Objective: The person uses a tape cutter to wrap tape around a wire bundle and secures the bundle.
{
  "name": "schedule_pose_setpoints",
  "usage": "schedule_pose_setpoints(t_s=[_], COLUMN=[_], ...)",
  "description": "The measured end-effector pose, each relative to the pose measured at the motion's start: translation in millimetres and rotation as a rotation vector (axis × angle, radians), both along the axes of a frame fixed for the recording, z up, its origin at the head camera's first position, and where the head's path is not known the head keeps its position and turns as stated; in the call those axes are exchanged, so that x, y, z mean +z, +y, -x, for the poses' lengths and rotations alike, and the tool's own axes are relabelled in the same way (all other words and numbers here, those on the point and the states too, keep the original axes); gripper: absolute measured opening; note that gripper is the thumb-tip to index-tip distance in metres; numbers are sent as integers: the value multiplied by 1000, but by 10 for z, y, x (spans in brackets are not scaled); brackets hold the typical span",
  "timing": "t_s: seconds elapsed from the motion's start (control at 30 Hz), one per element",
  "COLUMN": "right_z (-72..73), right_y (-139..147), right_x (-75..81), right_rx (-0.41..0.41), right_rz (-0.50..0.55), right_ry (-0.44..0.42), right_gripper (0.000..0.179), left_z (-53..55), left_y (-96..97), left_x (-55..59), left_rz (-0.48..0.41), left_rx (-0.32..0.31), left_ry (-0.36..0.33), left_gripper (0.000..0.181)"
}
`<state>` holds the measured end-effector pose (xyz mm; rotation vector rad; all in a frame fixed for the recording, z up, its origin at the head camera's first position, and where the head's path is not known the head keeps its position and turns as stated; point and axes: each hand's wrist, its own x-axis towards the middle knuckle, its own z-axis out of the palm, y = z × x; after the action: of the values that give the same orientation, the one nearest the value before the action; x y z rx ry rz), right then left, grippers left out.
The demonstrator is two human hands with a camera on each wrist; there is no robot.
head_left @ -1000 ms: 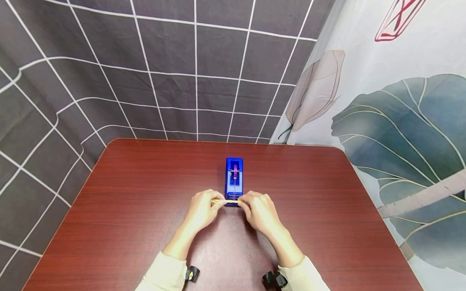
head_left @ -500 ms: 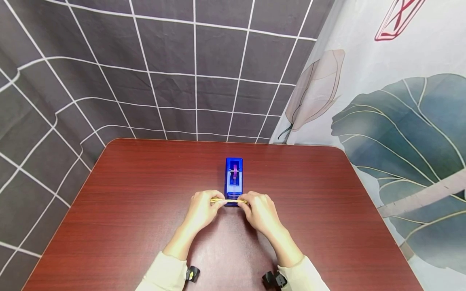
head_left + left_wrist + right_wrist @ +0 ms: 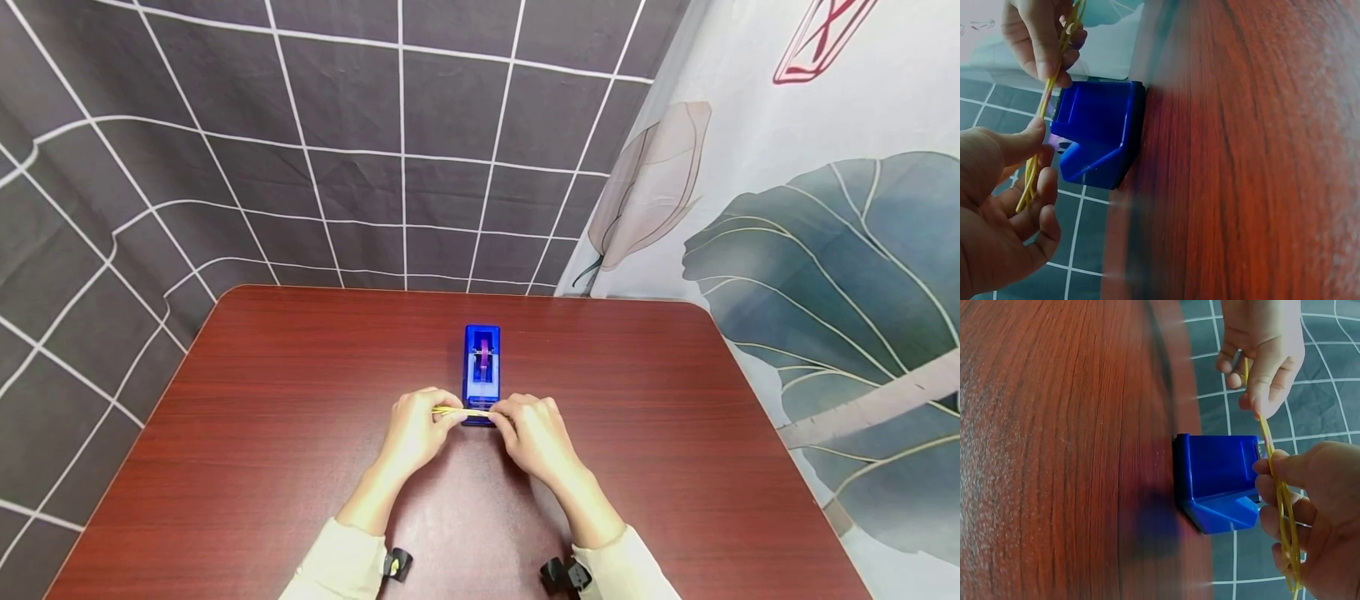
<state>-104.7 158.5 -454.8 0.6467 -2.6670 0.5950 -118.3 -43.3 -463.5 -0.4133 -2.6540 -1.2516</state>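
A thin bundle of yellow cord (image 3: 477, 412) stretches between both hands, over the near end of a blue tape dispenser (image 3: 483, 390). My left hand (image 3: 415, 429) pinches one end of it between thumb and fingers. The other end is pinched by my right hand (image 3: 542, 433). Loose loops of the cord (image 3: 1286, 519) trail across the right palm in the right wrist view. The short taut stretch between the hands has a pinkish patch, seen close beside the dispenser's toothed cutting edge (image 3: 1055, 105). A purple-cored tape roll (image 3: 484, 354) sits in the dispenser.
The dispenser stands on a reddish-brown wooden table (image 3: 315, 358). Behind the table hangs a dark grey curtain with white grid lines (image 3: 442, 192). A white curtain with leaf prints (image 3: 825, 250) hangs at the right.
The left end of the yellow cord has risen slightly, so the bundle now slants a little down to the right. Both hands otherwise stay nearly in place; the dispenser has not moved.
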Motion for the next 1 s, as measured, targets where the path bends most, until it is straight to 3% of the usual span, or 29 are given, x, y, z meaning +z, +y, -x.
schedule_pose_setpoints(t_s=[0.37,0.63,1.0], right_z=[4,5,12], right_y=[-2,-3,-18], right_x=[11,12,2], right_rx=[2,-7,-61], right_rz=[12,0,23], right_ry=[-30,-31,-46], right_gripper=[5,7,13], left_z=[25,24,33], left_y=[4,3,22], left_x=[17,4,11], left_rz=[132,131,123], left_rx=[-83,-98,-71], left_ry=[-32,-25,-43], left_gripper=[13,12,12])
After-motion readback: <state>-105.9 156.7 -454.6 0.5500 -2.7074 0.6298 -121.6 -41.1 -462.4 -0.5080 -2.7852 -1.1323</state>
